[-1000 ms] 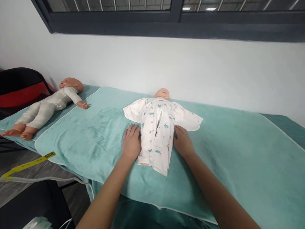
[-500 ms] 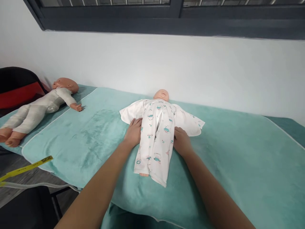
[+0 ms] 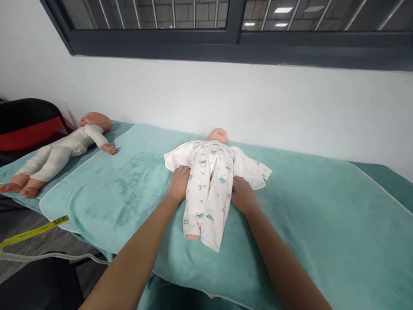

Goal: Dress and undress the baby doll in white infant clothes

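Note:
A baby doll (image 3: 209, 181) in a white printed sleepsuit lies on its back on a teal towel (image 3: 306, 215), head toward the wall. My left hand (image 3: 178, 183) rests flat against the doll's left side at the waist, fingers together and stretched toward the sleeve. On the other side, my right hand (image 3: 242, 194) presses against the doll's hip, fingers partly tucked under the garment. One bare foot shows at the bottom of the suit; the other leg of the suit lies flat.
A second doll (image 3: 61, 153) in a plain cream suit lies at the left on another teal towel. A black and red chair (image 3: 26, 125) stands behind it. A yellow tape measure (image 3: 32, 232) hangs at the lower left. The white wall runs close behind.
My left hand slid up from beside the doll's thigh to its waist. The right hand stayed at the hip. The view shifted a little.

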Demonstrator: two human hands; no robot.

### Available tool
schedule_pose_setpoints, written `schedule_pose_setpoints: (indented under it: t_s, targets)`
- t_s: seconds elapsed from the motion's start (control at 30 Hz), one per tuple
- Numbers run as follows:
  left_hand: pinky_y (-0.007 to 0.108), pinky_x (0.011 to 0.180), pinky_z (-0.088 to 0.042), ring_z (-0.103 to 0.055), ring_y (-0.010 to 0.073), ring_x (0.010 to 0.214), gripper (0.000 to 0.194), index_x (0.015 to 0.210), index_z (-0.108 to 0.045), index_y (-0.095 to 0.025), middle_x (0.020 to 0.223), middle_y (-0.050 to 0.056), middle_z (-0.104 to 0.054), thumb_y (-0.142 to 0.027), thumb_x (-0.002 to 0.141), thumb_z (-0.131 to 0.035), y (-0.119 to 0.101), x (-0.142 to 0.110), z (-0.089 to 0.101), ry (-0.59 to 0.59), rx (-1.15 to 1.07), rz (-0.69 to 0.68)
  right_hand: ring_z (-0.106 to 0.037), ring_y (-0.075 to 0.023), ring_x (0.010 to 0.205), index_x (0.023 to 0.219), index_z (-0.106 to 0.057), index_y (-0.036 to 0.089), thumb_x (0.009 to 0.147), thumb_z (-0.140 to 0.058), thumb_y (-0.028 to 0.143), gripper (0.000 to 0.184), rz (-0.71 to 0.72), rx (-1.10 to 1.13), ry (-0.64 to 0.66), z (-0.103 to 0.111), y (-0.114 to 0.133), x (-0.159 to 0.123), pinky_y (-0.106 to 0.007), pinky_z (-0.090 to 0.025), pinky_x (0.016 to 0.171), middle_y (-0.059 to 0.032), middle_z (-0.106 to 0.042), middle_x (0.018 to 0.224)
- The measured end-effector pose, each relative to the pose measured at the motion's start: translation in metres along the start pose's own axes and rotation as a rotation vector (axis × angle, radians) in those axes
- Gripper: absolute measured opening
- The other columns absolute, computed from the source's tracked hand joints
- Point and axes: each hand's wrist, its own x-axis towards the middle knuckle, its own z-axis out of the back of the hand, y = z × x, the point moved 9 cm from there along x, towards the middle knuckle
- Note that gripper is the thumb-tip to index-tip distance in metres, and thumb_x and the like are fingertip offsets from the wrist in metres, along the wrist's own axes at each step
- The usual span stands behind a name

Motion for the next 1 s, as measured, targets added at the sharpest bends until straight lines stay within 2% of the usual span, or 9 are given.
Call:
schedule_pose_setpoints:
  t_s: [0.13, 0.37, 0.47, 0.53, 0.6, 0.7, 0.8, 0.9, 1.0]
  targets:
    - [0.041, 0.083, -0.043, -0.056, 0.0273, 0.093, 0.016, 0.082, -0.063, -0.020, 0.090, 0.011, -0.064, -0.021, 0.088, -0.048, -0.005, -0.007, 0.005, -0.025, -0.007, -0.037, -0.049, -0.0210, 0.084, 0.071, -0.063, 0.019, 0.078, -0.050, 0.009, 0.018, 0.026, -0.032, -0.081, 0.010, 0.000, -0.002, -0.032, -0.033, 0.072, -0.0072, -0.062, 0.085]
    - [0.035, 0.077, -0.045, -0.059, 0.0236, 0.085, 0.020, 0.074, -0.060, -0.021, 0.080, 0.007, -0.063, -0.014, 0.085, -0.045, 0.017, -0.007, 0.002, -0.092, -0.136, 0.143, -0.051, -0.0195, 0.071, 0.058, -0.052, 0.021, 0.074, -0.043, 0.011, 0.022, -0.027, 0.101, -0.132, 0.014, -0.004, -0.005, -0.032, -0.036, 0.070, -0.0038, -0.057, 0.064]
    - [0.035, 0.086, -0.046, -0.058, 0.0230, 0.096, 0.026, 0.084, -0.062, -0.020, 0.091, 0.008, -0.064, -0.008, 0.082, -0.039, 0.045, -0.010, 0.011, -0.237, -0.167, 0.320, -0.057, -0.0204, 0.076, 0.069, -0.060, 0.022, 0.075, -0.041, 0.016, 0.021, -0.175, 0.235, -0.279, 0.029, -0.030, -0.011, -0.032, -0.042, 0.075, -0.0039, -0.064, 0.074]
    - [0.037, 0.096, -0.044, -0.056, 0.0245, 0.107, 0.026, 0.094, -0.062, -0.017, 0.103, 0.011, -0.063, -0.009, 0.081, -0.041, 0.069, -0.019, 0.022, -0.410, -0.203, 0.517, -0.059, -0.0237, 0.089, 0.084, -0.064, 0.020, 0.076, -0.043, 0.021, 0.023, -0.349, 0.183, -0.460, 0.050, -0.060, -0.022, -0.036, -0.043, 0.083, -0.0079, -0.068, 0.090]
    - [0.040, 0.105, -0.040, -0.051, 0.0271, 0.118, 0.029, 0.106, -0.060, -0.013, 0.116, 0.015, -0.060, -0.012, 0.081, -0.045, 0.084, -0.028, 0.027, -0.528, -0.233, 0.674, -0.058, -0.0284, 0.100, 0.098, -0.065, 0.016, 0.077, -0.050, 0.028, 0.029, -0.563, 0.047, -0.547, 0.065, -0.092, -0.035, -0.042, -0.042, 0.089, -0.0143, -0.067, 0.104]
    - [0.044, 0.109, -0.037, -0.048, 0.0301, 0.126, 0.037, 0.118, -0.055, -0.011, 0.124, 0.018, -0.057, -0.019, 0.082, -0.050, 0.087, -0.028, 0.024, -0.497, -0.247, 0.741, -0.059, -0.0294, 0.095, 0.111, -0.062, 0.015, 0.077, -0.059, 0.040, 0.042, -0.799, 0.000, -0.393, 0.062, -0.127, -0.045, -0.042, -0.043, 0.083, -0.0152, -0.067, 0.104]
    - [0.047, 0.107, -0.037, -0.050, 0.0320, 0.126, 0.040, 0.121, -0.053, -0.012, 0.124, 0.018, -0.059, -0.022, 0.083, -0.051, 0.084, -0.025, 0.020, -0.442, -0.241, 0.772, -0.060, -0.0254, 0.083, 0.111, -0.063, 0.018, 0.077, -0.061, 0.046, 0.044, -0.812, 0.031, -0.272, 0.054, -0.134, -0.045, -0.037, -0.042, 0.075, -0.0099, -0.068, 0.093]
    - [0.048, 0.106, -0.037, -0.050, 0.0330, 0.126, 0.040, 0.121, -0.053, -0.012, 0.121, 0.018, -0.061, -0.021, 0.082, -0.051, 0.083, -0.023, 0.017, -0.399, -0.211, 0.785, -0.055, -0.0210, 0.072, 0.092, -0.065, 0.018, 0.075, -0.062, 0.046, 0.033, -0.796, 0.122, -0.326, 0.055, -0.130, -0.044, -0.033, -0.039, 0.068, -0.0059, -0.065, 0.079]
    - [0.050, 0.107, -0.036, -0.051, 0.0334, 0.125, 0.040, 0.120, -0.054, -0.013, 0.117, 0.018, -0.063, -0.019, 0.081, -0.051, 0.083, -0.021, 0.014, -0.359, -0.192, 0.799, -0.049, -0.0162, 0.066, 0.078, -0.060, 0.018, 0.073, -0.063, 0.047, 0.029, -0.733, 0.452, -0.484, 0.058, -0.119, -0.034, -0.029, -0.037, 0.062, 0.0001, -0.057, 0.069]
